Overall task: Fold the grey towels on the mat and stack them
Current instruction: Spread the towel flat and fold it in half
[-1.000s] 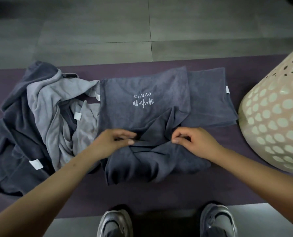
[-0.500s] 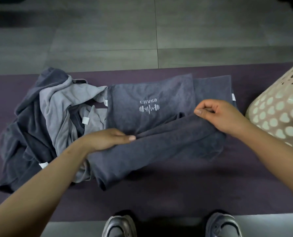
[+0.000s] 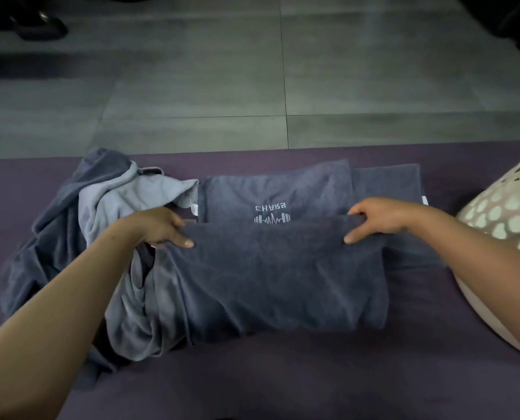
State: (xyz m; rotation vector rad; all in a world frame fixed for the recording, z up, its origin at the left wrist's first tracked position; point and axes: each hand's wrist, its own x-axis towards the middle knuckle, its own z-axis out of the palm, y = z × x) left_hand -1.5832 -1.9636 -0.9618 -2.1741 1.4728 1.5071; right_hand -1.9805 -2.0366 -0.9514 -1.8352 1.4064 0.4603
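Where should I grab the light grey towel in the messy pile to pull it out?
Probably grab the light grey towel at its loose top flap, coming from above on the far side. That part lies on top of the darker pile; lower down it tucks under the dark towel both hands hold.

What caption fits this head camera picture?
Both hands, left and right, hold a dark towel by its top edge above the mat.

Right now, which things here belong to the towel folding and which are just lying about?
In the job: dark grey towel gripped by left hand and right hand; folded logo towel; unfolded towel heap; purple mat.
Lying about: perforated laundry basket; dark shoes.
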